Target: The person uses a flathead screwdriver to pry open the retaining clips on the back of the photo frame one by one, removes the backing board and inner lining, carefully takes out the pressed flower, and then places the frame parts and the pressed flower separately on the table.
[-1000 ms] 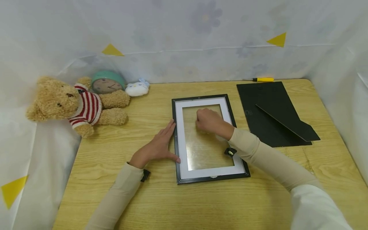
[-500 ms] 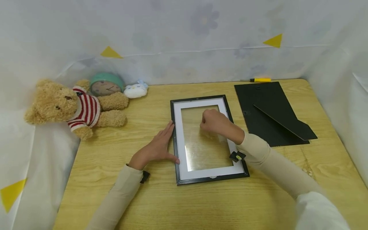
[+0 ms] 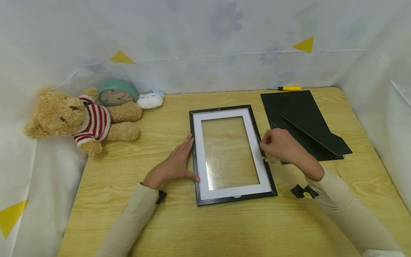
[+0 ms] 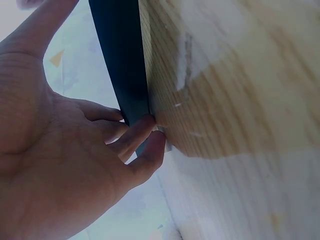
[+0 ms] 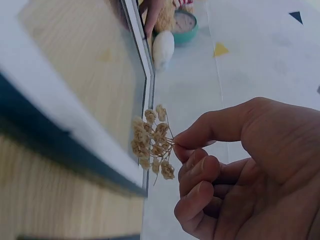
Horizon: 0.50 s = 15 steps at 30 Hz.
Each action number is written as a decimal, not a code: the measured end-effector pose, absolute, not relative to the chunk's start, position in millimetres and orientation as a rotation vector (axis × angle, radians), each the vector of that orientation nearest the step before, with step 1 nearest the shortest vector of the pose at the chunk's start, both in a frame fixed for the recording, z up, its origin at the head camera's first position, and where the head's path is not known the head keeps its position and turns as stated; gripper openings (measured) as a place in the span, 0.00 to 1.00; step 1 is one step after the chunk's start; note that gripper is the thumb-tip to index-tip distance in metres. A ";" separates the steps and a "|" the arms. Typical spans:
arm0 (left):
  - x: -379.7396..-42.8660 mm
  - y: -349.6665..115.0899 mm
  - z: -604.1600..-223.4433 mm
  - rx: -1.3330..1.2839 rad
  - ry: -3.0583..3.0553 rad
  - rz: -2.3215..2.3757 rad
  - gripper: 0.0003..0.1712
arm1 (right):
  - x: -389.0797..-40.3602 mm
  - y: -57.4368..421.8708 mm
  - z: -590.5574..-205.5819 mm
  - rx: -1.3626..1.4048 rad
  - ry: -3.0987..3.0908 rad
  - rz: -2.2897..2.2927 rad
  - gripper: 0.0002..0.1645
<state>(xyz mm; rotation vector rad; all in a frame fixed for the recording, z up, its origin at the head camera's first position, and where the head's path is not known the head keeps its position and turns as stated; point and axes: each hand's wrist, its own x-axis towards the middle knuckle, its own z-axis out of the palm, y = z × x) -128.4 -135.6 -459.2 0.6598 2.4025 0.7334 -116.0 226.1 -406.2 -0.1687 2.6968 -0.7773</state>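
Note:
A black picture frame lies on the wooden table, with a white mat and clear glass inside. My left hand rests against its left side, fingers and thumb spread along the border. In the left wrist view, the fingertips touch the frame's black edge. Beyond the frame's right side, my right hand pinches a small sprig of dried flowers by its thin stems. Its beige heads hang from the thumb and forefinger, and the other fingers are curled.
A black backing board with its stand leg raised lies at right. Behind it is a yellow-handled screwdriver. A teddy bear, a green clock and a white plush sit at back left.
My right hand has moved from over the glass to the right and slightly toward me, past the frame's right side. My left hand has stayed at the frame's left side.

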 end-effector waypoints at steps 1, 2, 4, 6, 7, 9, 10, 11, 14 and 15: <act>-128.6 -135.5 -459.2 0.661 2.401 0.732 0.84 | -110.6 234.3 -407.1 -0.152 2.701 -0.775 0.11; -128.9 -135.4 -459.2 0.662 2.399 0.730 0.84 | -105.2 242.1 -408.1 -0.136 2.702 -0.769 0.11; -129.4 -135.3 -459.4 0.669 2.400 0.731 0.84 | -93.9 256.7 -412.5 -0.097 2.696 -0.758 0.11; -129.7 -135.3 -459.6 0.670 2.400 0.728 0.83 | -82.5 270.4 -419.2 -0.061 2.686 -0.747 0.11; -129.6 -135.5 -459.6 0.671 2.399 0.728 0.83 | -76.8 277.0 -423.5 -0.048 2.688 -0.737 0.11; -129.7 -136.2 -460.7 0.671 2.402 0.725 0.83 | -66.3 289.2 -433.0 -0.009 2.690 -0.724 0.11; -129.7 -136.6 -461.5 0.668 2.402 0.725 0.83 | -61.4 295.1 -437.7 0.005 2.696 -0.714 0.11; -129.5 -137.0 -462.0 0.665 2.403 0.721 0.83 | -56.9 300.1 -441.8 0.020 2.700 -0.707 0.11; -129.5 -137.2 -463.1 0.665 2.406 0.721 0.83 | -44.6 312.5 -452.5 0.054 2.715 -0.691 0.10; -129.4 -136.8 -463.1 0.668 2.406 0.723 0.83 | -40.6 315.3 -455.0 0.063 2.716 -0.691 0.10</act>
